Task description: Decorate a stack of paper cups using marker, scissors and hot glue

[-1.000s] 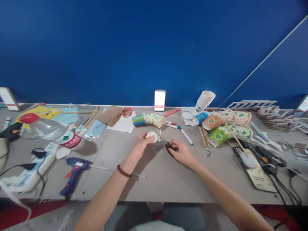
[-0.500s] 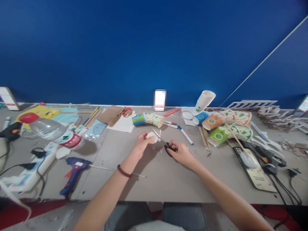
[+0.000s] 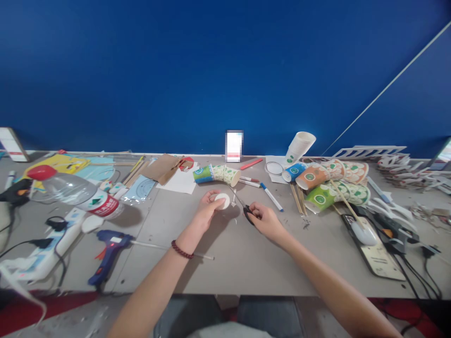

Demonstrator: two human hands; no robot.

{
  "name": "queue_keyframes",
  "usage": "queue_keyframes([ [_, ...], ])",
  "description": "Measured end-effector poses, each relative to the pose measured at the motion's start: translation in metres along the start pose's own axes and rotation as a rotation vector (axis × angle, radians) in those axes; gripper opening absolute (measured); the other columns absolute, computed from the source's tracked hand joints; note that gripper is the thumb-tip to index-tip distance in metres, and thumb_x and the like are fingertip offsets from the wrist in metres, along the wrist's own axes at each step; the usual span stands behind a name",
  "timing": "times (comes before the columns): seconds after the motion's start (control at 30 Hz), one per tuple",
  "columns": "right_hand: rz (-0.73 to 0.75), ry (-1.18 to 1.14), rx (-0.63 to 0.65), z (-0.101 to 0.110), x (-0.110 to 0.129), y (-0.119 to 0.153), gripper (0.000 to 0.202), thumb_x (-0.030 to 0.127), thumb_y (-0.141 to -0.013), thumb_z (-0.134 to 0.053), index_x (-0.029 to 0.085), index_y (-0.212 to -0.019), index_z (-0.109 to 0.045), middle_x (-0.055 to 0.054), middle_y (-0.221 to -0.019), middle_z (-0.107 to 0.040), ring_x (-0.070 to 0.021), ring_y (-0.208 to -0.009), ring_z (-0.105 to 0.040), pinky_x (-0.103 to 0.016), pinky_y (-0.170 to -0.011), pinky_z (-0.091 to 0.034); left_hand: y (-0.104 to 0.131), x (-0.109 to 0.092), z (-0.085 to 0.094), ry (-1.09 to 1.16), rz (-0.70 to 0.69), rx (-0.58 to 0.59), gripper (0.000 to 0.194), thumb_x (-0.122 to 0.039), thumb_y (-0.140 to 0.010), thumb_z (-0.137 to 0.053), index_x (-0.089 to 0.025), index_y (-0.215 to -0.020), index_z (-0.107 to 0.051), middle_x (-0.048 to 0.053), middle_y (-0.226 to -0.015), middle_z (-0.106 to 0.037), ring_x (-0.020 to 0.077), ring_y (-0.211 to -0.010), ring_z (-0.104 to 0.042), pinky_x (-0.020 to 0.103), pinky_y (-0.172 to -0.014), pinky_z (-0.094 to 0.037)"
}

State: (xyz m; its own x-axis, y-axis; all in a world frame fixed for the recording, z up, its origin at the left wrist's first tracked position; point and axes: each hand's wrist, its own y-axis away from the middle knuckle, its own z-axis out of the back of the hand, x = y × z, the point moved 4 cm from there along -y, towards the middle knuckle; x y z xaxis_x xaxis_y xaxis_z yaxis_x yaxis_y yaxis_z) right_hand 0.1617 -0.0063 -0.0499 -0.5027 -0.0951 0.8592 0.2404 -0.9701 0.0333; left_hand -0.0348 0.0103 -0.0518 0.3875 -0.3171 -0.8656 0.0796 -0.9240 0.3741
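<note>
Between the thumb and fingers of my left hand (image 3: pixel 207 209) is a round white paper disc (image 3: pixel 221 201), its flat face turned up toward me. My right hand (image 3: pixel 264 218) grips black-handled scissors (image 3: pixel 248 213), with the blades pointing up and left, just beyond the disc's right edge. Small white paper scraps (image 3: pixel 234 202) lie on the table close to the disc. Behind both hands, a curved chain of joined paper cups (image 3: pixel 216 174) in blue, green and white lies on its side.
A glue gun (image 3: pixel 109 251) with a long white stick and a tipped plastic bottle (image 3: pixel 79 193) occupy the left. Markers (image 3: pixel 271 197) lie behind my right hand. More joined cups (image 3: pixel 322 197), a cup stack (image 3: pixel 299 149) and a computer mouse (image 3: pixel 364 234) stand to the right.
The scissors have shifted slightly right, away from the disc, and their blades have closed somewhat. The disc has turned a little in my left hand.
</note>
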Motion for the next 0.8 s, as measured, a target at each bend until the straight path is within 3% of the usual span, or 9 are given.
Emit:
queue_keyframes([
  [0.17,-0.017,-0.018,0.015,0.0,0.0027,0.0023,0.023,0.042,-0.079,-0.055,0.021,-0.072,-0.046,0.006,-0.051,-0.047,-0.0103,-0.048,-0.039,-0.022,-0.047,-0.027,-0.0007,0.0009,0.0003,0.005,-0.009,0.008,0.053,-0.02,-0.05,-0.082,-0.017,-0.098,-0.06,0.0,-0.076,-0.068,0.0121,-0.062,-0.062,0.021,-0.054,-0.045],
  [0.37,0.021,0.097,0.037,-0.0015,0.005,0.0046,0.019,0.039,-0.081,-0.052,0.022,-0.074,-0.048,0.006,-0.052,-0.048,-0.0103,-0.05,-0.039,-0.022,-0.05,-0.029,-0.0015,0.0022,0.0019,-0.041,-0.059,0.0,0.041,-0.025,-0.05,-0.083,-0.015,-0.085,-0.064,0.001,-0.075,-0.067,0.0113,-0.062,-0.06,0.021,-0.054,-0.044],
  [0.63,0.021,0.106,0.045,-0.0019,0.0022,0.0054,0.016,0.036,-0.079,-0.053,0.022,-0.073,-0.05,0.007,-0.051,-0.048,-0.0103,-0.049,-0.04,-0.022,-0.049,-0.029,0.0038,-0.0041,-0.003,-0.047,-0.119,0.016,0.06,-0.028,-0.049,-0.084,-0.016,-0.101,-0.056,0.0,-0.074,-0.067,0.0118,-0.059,-0.061,0.023,-0.057,-0.047],
  [0.8,0.011,0.102,0.052,-0.0023,0.0006,0.0052,0.014,0.035,-0.078,-0.054,0.022,-0.073,-0.051,0.007,-0.052,-0.05,-0.0101,-0.048,-0.041,-0.022,-0.048,-0.029,0.0047,-0.0059,-0.004,-0.045,-0.153,0.014,0.06,-0.027,-0.051,-0.083,-0.016,-0.103,-0.055,0.0,-0.076,-0.067,0.0115,-0.059,-0.061,0.024,-0.06,-0.047],
])
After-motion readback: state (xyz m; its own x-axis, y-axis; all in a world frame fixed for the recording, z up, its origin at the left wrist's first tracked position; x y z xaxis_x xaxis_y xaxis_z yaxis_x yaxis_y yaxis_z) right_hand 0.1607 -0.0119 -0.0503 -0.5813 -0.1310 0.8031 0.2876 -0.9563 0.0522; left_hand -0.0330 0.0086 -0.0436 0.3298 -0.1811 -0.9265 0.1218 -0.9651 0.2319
